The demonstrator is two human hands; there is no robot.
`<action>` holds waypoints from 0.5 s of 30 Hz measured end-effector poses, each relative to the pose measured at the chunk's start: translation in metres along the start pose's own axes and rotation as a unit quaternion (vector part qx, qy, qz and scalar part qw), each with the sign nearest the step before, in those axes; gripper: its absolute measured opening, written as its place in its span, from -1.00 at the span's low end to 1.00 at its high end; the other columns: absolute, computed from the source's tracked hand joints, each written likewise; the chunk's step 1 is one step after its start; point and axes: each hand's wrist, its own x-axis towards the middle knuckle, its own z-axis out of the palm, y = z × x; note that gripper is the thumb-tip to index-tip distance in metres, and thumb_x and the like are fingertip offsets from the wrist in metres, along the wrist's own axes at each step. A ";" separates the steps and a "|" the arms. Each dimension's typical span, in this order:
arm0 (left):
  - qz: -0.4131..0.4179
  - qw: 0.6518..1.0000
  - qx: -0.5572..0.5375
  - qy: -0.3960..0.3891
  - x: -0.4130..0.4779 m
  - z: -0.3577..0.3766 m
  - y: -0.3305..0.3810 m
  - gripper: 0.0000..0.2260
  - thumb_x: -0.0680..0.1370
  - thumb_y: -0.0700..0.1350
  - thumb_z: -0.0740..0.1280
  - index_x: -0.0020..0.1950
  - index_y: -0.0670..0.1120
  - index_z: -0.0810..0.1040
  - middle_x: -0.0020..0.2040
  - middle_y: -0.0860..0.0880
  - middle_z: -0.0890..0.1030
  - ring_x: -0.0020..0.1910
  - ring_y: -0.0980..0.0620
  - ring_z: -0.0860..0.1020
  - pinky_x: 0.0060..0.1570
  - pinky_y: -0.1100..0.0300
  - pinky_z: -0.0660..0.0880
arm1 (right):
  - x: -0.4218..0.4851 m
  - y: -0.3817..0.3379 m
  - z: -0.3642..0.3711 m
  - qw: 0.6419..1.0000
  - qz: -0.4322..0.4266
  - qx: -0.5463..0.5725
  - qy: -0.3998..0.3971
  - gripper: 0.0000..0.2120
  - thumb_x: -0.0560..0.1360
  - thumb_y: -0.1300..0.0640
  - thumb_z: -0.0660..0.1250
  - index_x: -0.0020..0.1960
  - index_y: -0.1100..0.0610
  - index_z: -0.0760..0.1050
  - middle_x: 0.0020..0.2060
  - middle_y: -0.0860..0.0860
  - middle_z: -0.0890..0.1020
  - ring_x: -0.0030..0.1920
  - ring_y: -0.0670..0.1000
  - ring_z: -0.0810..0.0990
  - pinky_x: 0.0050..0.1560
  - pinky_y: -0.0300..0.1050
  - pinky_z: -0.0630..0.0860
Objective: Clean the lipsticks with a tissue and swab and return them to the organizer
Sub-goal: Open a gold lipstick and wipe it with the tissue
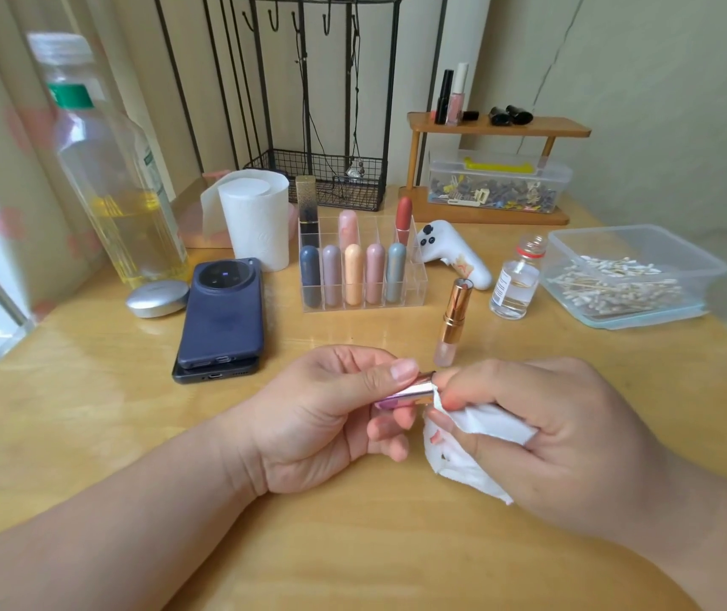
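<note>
Head view, lower centre of the frame: the left hand [335,416] grips a short pink-and-gold metallic lipstick tube [405,395] held level above the pale wooden table [352,544], thumb pressed on top and fingers curled beneath; most of the tube is hidden inside this grip. The right hand [542,434] pinches a crumpled white tissue [476,438], marked with reddish smears, against the tube's right end; that end is covered, so its condition cannot be told.

Just above the hands, a gold lipstick with a clear pink base [454,321] stands upright and uncapped on the table. Behind it, centre frame, the clear acrylic compartment organizer [414,293] holds five pastel capsule tubes in its front row and three taller tubes behind; some compartments at its right are unfilled.

At right, a clear plastic box [635,235] of cotton swabs [617,284], with a small glass bottle [516,284] beside it. At left, a white paper roll [255,218] and two stacked phones [220,310]; the lower phone is mostly covered.
</note>
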 end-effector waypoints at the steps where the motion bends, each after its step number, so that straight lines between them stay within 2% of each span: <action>1: 0.001 1.000 0.003 0.002 0.000 0.000 0.000 -0.76 0.48 -0.09 0.51 -0.16 -0.25 0.59 -0.29 -0.16 0.54 -0.43 0.08 0.43 -0.31 0.15 0.57 | 0.000 0.001 0.001 1.000 0.006 0.005 -0.005 -0.81 0.48 0.27 0.38 -0.05 0.00 0.52 -0.30 -0.11 0.62 -0.33 -0.10 0.56 -0.37 -0.17 0.48; 5: 0.020 1.000 -0.003 0.020 0.001 0.001 -0.003 -0.68 0.46 -0.10 0.54 -0.10 -0.32 0.52 -0.27 -0.21 0.56 -0.42 0.04 0.47 -0.27 0.10 0.61 | -0.002 0.000 0.006 0.994 0.016 0.106 0.012 -0.83 0.45 0.39 0.43 -0.08 0.16 0.56 -0.22 -0.17 0.64 -0.26 -0.06 0.65 -0.33 -0.07 0.57; 7: 0.020 1.000 -0.002 0.022 0.001 0.003 -0.002 -0.67 0.46 -0.07 0.53 -0.09 -0.31 0.51 -0.27 -0.21 0.56 -0.42 0.02 0.48 -0.27 0.08 0.60 | -0.002 0.002 0.007 0.992 0.023 0.124 0.025 -0.87 0.47 0.37 0.42 -0.09 0.17 0.56 -0.23 -0.16 0.63 -0.27 -0.03 0.64 -0.32 -0.06 0.56; 9: -0.016 1.000 0.007 0.007 -0.001 0.005 0.004 -0.67 0.52 0.03 0.46 -0.12 -0.25 0.55 -0.29 -0.19 0.54 -0.44 0.02 0.47 -0.33 0.09 0.57 | -0.001 0.001 0.006 0.993 0.016 0.109 0.042 -0.87 0.46 0.37 0.42 -0.10 0.17 0.56 -0.26 -0.05 0.65 -0.29 -0.08 0.62 -0.31 -0.21 0.53; 11: -0.090 0.995 0.032 -0.020 -0.003 0.007 0.012 -0.55 0.61 0.18 0.26 -0.19 -0.20 0.55 -0.37 -0.16 0.50 -0.51 0.03 0.43 -0.43 0.17 0.51 | -0.001 -0.001 0.004 0.995 0.007 0.086 0.057 -0.92 0.42 0.41 0.43 -0.15 0.28 0.58 -0.28 -0.07 0.63 -0.30 -0.23 0.56 -0.25 -0.43 0.44; 13: -0.141 0.988 0.054 -0.034 -0.005 0.006 0.016 -0.48 0.63 0.23 0.12 -0.21 -0.20 0.48 -0.45 -0.12 0.43 -0.57 0.05 0.37 -0.53 0.27 0.40 | 0.000 -0.001 0.004 0.996 0.005 0.076 0.050 -0.95 0.41 0.42 0.44 -0.17 0.34 0.58 -0.28 -0.14 0.59 -0.31 -0.26 0.53 -0.23 -0.44 0.41; 15: -0.140 0.988 0.056 -0.014 -0.006 0.007 0.015 -0.57 0.62 0.19 0.15 -0.20 -0.15 0.42 -0.46 -0.07 0.33 -0.56 0.07 0.28 -0.58 0.31 0.27 | 0.000 0.000 0.006 0.994 0.024 0.098 0.031 -0.89 0.44 0.43 0.44 -0.16 0.27 0.57 -0.30 -0.15 0.57 -0.33 -0.16 0.56 -0.29 -0.33 0.45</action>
